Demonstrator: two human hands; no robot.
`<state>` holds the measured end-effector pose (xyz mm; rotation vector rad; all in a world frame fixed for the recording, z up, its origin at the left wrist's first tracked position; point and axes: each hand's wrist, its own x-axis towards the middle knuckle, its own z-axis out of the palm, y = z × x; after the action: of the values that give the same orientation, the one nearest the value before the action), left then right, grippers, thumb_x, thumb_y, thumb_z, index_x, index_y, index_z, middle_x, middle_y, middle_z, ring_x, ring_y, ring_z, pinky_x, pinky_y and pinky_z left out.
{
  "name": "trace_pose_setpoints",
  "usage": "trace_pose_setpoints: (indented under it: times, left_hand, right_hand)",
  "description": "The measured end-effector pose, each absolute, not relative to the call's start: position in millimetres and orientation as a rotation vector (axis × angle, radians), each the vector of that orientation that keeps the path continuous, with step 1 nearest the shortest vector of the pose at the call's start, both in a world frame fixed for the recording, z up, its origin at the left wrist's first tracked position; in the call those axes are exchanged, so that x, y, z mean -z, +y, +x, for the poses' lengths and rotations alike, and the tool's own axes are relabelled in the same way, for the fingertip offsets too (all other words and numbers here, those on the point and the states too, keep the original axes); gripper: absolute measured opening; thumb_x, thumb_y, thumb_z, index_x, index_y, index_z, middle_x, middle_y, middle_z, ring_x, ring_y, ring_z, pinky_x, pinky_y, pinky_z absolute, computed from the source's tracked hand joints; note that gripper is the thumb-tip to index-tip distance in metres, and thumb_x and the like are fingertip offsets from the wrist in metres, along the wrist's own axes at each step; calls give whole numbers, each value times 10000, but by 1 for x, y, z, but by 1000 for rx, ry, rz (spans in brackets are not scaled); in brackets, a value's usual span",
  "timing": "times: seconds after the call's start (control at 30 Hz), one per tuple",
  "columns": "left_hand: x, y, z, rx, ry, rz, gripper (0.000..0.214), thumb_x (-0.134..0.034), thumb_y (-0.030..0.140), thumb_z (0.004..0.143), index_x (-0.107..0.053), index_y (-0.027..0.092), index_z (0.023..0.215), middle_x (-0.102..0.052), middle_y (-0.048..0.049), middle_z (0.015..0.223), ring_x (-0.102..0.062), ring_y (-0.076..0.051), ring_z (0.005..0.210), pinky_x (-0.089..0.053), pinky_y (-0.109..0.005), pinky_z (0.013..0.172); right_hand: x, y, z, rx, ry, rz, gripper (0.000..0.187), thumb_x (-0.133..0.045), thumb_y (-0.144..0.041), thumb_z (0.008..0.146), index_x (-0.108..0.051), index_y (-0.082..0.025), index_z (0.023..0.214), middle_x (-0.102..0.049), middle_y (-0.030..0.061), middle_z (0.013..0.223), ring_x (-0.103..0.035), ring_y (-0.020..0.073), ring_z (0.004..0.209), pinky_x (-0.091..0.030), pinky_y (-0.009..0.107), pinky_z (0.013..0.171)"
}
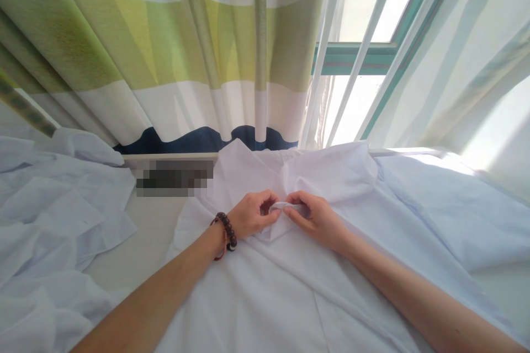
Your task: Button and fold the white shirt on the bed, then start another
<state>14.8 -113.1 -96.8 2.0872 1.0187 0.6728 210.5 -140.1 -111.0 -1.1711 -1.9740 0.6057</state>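
A white garment [265,281] lies spread out in front of me, its shoulder end at the far edge and one sleeve [439,209] stretching to the right. At its upper middle, my left hand [254,215] pinches a fold of the cloth between thumb and fingers. My right hand [312,218] grips the same raised edge from the other side, its fingertips almost touching the left ones. Whether a button sits between the fingers is hidden. A dark bead bracelet [227,231] circles my left wrist.
Crumpled white cloth [53,204] is heaped on the left of the pale surface [128,253]. A blurred-out dark patch [174,178] lies near the far edge. Beyond are white rails [260,55], a green-and-white curtain [165,38] and a window with a teal frame [351,58].
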Motion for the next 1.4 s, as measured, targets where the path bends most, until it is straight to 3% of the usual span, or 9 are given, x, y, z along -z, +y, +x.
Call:
trace_pose_setpoints:
  times: [0.87, 1.4]
  left_hand:
    - [99, -112, 14, -678, 967, 2044, 165, -604, 310, 774, -620, 148, 803, -546, 38, 653, -471, -91, 590, -401, -195, 557]
    - [97, -117, 17, -734, 1028, 2228, 160, -551, 293, 798, -623, 163, 854, -563, 33, 656, -483, -99, 585, -412, -204, 582]
  right_hand:
    - [104, -146, 211, -563, -2200, -1175, 153, -416, -282, 956, -538, -192, 972, -619, 33, 847, -549, 162, 735, -404, 276, 686]
    - [104, -145, 210, -577, -2123, -1229, 154, -459, -296, 928, -566, -185, 934, -614, 5, 735, -518, 136, 610, -391, 260, 617]
